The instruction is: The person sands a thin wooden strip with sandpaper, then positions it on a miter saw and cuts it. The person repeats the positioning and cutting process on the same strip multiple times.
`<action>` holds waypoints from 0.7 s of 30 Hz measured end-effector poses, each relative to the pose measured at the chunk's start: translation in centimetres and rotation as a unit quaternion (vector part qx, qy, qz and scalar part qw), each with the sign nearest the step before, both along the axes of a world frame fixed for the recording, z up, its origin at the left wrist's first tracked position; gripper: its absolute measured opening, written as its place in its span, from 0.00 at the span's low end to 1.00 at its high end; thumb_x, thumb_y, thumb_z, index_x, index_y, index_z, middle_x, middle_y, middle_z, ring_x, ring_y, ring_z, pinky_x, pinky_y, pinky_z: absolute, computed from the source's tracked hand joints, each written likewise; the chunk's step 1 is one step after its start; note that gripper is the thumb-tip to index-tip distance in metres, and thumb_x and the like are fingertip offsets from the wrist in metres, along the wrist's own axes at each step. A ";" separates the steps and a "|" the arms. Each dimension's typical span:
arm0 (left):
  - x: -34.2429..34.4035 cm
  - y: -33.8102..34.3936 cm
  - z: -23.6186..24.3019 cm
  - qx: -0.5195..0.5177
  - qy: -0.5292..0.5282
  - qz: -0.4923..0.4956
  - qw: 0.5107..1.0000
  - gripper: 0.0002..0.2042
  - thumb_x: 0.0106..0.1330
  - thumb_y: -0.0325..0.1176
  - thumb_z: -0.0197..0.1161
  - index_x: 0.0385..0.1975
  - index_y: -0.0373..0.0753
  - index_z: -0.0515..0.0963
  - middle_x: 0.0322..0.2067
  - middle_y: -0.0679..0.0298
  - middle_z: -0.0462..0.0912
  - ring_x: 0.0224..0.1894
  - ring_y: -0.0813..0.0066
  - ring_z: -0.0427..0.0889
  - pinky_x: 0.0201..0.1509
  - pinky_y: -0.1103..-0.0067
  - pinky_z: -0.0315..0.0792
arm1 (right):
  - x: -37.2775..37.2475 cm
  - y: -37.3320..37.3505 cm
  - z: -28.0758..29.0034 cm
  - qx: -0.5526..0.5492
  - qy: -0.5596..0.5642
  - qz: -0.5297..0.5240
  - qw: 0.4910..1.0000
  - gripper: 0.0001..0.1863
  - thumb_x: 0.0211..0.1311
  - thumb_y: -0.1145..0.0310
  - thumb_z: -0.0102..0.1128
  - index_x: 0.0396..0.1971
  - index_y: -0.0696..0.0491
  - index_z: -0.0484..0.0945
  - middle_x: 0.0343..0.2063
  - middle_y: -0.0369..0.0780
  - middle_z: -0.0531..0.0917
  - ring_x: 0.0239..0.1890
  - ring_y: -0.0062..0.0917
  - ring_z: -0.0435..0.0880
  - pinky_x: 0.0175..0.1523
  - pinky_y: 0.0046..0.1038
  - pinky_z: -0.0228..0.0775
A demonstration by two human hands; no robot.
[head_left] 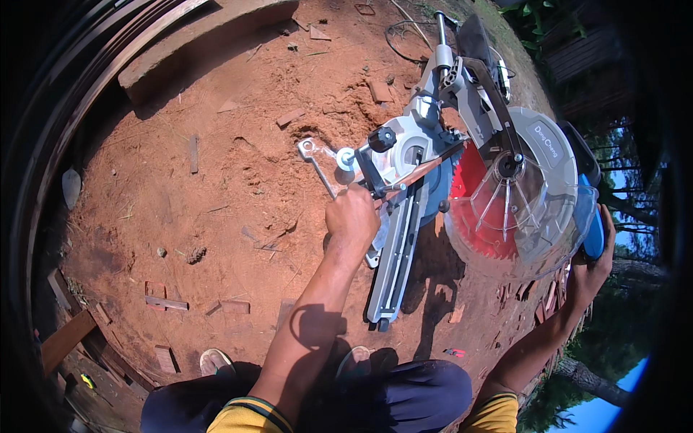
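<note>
A mitre saw (415,162) stands on the ground in front of me, its head raised. My left hand (354,216) is closed at the near end of a narrow reddish wood strip (421,172), which lies against the saw's fence. A clamp with a black knob (382,138) stands right above that hand; the fingertips are partly hidden. My right hand (593,263) wraps round the blue handle (594,234) at the far right. Between the hands is the red blade (485,209), behind a clear guard (552,231). The blade is above and right of the strip.
Reddish soil bears scattered wood offcuts (166,302) and a pine cone (195,255). A long thick beam (195,47) lies at the upper left, beside long boards (94,79). A pile of wood scraps (552,299) lies below the right arm. A cable (393,36) runs behind the saw.
</note>
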State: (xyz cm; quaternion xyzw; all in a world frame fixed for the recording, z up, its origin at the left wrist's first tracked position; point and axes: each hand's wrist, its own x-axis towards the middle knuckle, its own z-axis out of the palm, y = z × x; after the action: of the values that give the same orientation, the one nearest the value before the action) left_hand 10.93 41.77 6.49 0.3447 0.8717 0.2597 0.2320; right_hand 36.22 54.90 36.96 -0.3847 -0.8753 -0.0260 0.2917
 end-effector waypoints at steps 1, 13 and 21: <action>0.1 -0.1 0.0 0.003 -0.004 0.013 1.000 0.17 0.57 0.39 0.75 0.38 0.32 0.84 0.29 0.49 0.89 0.34 0.49 0.91 0.39 0.61 0.85 | -0.2 0.7 0.7 0.013 -0.004 0.005 1.000 0.33 0.64 0.81 0.64 0.69 0.57 0.70 0.62 0.46 0.80 0.65 0.33 0.78 0.70 0.34 0.68; 0.1 -0.5 2.2 -0.048 0.058 0.002 0.997 0.16 0.55 0.45 0.79 0.33 0.37 0.90 0.33 0.52 0.91 0.38 0.57 0.92 0.39 0.67 0.84 | 0.6 -5.1 4.5 0.120 -0.068 0.141 0.980 0.35 0.65 0.81 0.59 0.73 0.57 0.65 0.71 0.48 0.71 0.75 0.39 0.68 0.78 0.40 0.57; -0.1 -0.7 2.6 -0.057 0.059 -0.007 0.997 0.20 0.53 0.49 0.80 0.33 0.37 0.90 0.31 0.54 0.91 0.35 0.59 0.92 0.38 0.68 0.84 | -5.0 -10.9 3.3 0.095 -0.087 0.274 0.953 0.29 0.60 0.79 0.65 0.64 0.56 0.76 0.63 0.49 0.79 0.66 0.42 0.78 0.69 0.42 0.69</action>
State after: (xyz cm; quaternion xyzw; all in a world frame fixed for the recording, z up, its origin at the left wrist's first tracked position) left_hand 10.82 41.07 9.10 0.3518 0.8947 0.1870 0.2019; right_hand 31.27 43.99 40.21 -0.0965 -0.9626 -0.0611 0.2456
